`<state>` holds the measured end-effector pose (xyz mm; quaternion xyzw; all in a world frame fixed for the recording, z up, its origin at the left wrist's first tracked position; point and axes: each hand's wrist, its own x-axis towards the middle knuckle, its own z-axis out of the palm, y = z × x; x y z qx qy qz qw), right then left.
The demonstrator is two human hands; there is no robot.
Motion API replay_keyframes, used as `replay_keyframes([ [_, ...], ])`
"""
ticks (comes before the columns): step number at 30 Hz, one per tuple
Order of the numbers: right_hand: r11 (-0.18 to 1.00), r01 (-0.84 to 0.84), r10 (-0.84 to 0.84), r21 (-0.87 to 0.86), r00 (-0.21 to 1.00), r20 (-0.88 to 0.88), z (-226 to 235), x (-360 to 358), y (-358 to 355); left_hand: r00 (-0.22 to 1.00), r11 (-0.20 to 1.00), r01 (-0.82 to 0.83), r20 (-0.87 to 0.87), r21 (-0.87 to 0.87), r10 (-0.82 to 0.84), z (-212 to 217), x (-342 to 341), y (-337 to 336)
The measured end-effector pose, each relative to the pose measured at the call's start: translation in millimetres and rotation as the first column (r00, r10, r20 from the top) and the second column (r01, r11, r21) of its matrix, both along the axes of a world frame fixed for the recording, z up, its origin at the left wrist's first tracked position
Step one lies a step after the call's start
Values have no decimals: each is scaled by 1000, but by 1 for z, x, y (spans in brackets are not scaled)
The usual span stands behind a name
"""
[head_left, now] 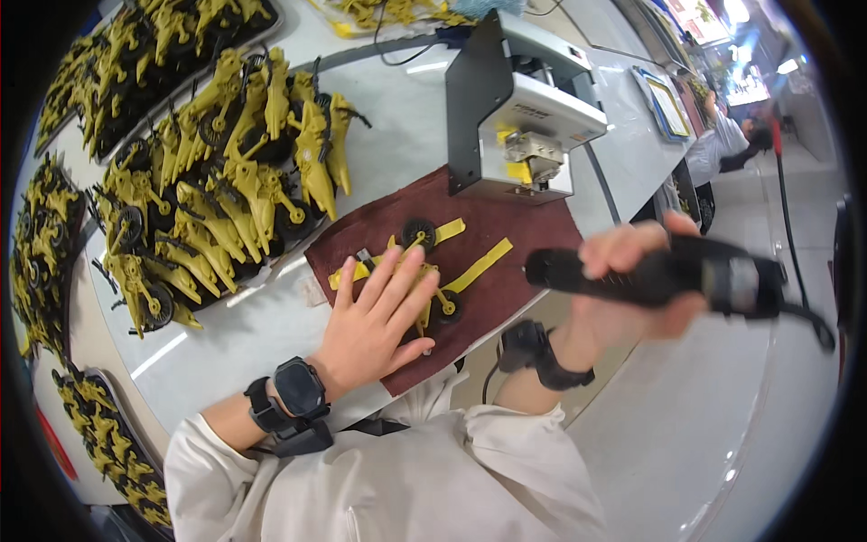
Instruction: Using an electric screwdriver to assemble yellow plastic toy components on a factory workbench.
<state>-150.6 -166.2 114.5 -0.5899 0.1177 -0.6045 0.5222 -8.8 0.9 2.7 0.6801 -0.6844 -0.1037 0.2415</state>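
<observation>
A yellow toy motorcycle with black wheels (418,234) lies on a dark red cloth mat (492,312) on the table. My left hand (372,312) rests over it, fingers stretched out and spread, covering much of its body. Two flat yellow strips, one of them a loose-looking strip (479,265), stick out beyond the toy to the right. To the right of the mat, my right hand (623,275) is wrapped round a black corded electric screwdriver (682,275), held raised and roughly level, its tip towards the toy. The right hand is slightly blurred.
A white-and-black bench machine (564,113) with a metal front part stands at the mat's far edge. Trays heaped with yellow toy motorcycles (217,199) fill the left side. A framed sheet (664,104) lies at the far right; a person (718,149) is beyond it.
</observation>
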Motion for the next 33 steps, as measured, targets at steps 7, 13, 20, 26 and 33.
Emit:
replay_keyframes([
  [7, 932, 353, -354, -77, 935, 4, 36, 29, -54, 991, 991, 128, -40, 46, -126, 2, 5, 0],
  [13, 943, 331, -316, 20, 915, -250, -4, 40, -61, 981, 989, 143, -141, 45, -136, -2, 5, 3],
  [20, 993, 98, -100, 63, 995, 24, -6, 11, 15, 979, 985, 164, -128, 48, -156, 3, 14, -1],
  [26, 948, -293, 265, 121, 943, 203, -10, 20, 27, 851, 952, -99, -521, -290, -70, -15, 20, -1],
  [33, 799, -521, 391, 300, 830, 398, -31, 27, 48, 852, 912, -71, -501, -405, -156, -12, 23, 3],
])
